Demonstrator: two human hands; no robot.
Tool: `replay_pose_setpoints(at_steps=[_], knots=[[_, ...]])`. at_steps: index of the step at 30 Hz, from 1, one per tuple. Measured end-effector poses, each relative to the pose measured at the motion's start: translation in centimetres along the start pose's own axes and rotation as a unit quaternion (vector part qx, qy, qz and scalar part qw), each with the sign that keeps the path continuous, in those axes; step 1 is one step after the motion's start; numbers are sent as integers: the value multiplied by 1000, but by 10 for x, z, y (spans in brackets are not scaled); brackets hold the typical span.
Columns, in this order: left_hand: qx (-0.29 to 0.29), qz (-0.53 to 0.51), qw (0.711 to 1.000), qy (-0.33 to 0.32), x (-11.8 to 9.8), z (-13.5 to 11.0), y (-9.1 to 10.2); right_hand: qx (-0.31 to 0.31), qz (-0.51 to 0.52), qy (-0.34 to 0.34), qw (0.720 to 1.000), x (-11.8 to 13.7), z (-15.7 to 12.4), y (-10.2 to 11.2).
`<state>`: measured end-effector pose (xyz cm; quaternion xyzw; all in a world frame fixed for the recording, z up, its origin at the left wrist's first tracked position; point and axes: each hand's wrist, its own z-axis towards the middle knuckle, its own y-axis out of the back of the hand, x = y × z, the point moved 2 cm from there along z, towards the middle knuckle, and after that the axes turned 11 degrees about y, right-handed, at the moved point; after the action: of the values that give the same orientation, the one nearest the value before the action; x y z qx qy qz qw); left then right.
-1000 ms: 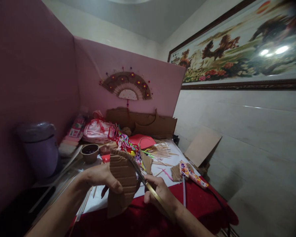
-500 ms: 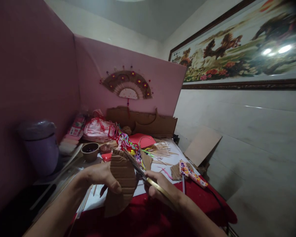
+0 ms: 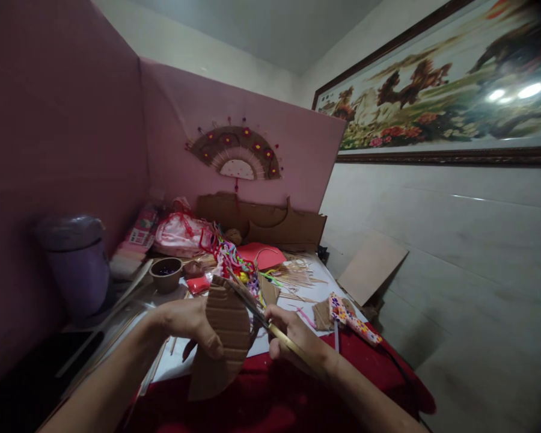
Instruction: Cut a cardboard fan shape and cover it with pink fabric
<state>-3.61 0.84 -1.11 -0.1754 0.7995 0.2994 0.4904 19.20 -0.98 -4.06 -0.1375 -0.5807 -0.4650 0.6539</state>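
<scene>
My left hand (image 3: 193, 331) grips a curved piece of corrugated cardboard (image 3: 229, 337) by its left side, thumb across the front. The piece is held up over the front of the table, its ribs running crosswise. In my right hand (image 3: 291, 337) is a pair of scissors (image 3: 277, 332) with gold-coloured handles. Their blades point up and left and lie along the upper right edge of the cardboard. Whether the blades have the cardboard between them I cannot tell. My right fingers are wrapped round the handles and partly hidden.
Behind the hands lie colourful pipe cleaners (image 3: 237, 261), thin sticks (image 3: 295, 273) and red paper (image 3: 264, 255). A brown bowl (image 3: 166, 282) stands left, beyond it a purple bin (image 3: 79, 270). A flower-patterned glue gun (image 3: 354, 322) lies right. A decorated cardboard fan (image 3: 237, 150) hangs on the pink panel.
The view has shifted slightly, so the background sits a little further right. Both hands keep their holds on the cardboard and scissors, with only a slight shift of the cardboard's top.
</scene>
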Motion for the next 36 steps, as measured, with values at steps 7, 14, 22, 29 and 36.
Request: replay_pose_setpoints(at_steps=[7, 14, 22, 29, 36], knots=[[8, 7, 1000, 7, -5, 1, -4, 0, 3, -7, 1000, -5, -2, 0], [18, -9, 1000, 3, -6, 2, -5, -3, -40, 8, 999, -3, -1, 2], [-24, -114, 992, -39, -1, -3, 3, 54, -1, 1, 999, 25, -17, 10], [-57, -144, 983, -101, -2, -6, 7, -95, -67, -32, 993, 29, -46, 15], [-109, -193, 970, -98, 1, 9, 0, -219, -110, 94, 965, 52, -34, 7]])
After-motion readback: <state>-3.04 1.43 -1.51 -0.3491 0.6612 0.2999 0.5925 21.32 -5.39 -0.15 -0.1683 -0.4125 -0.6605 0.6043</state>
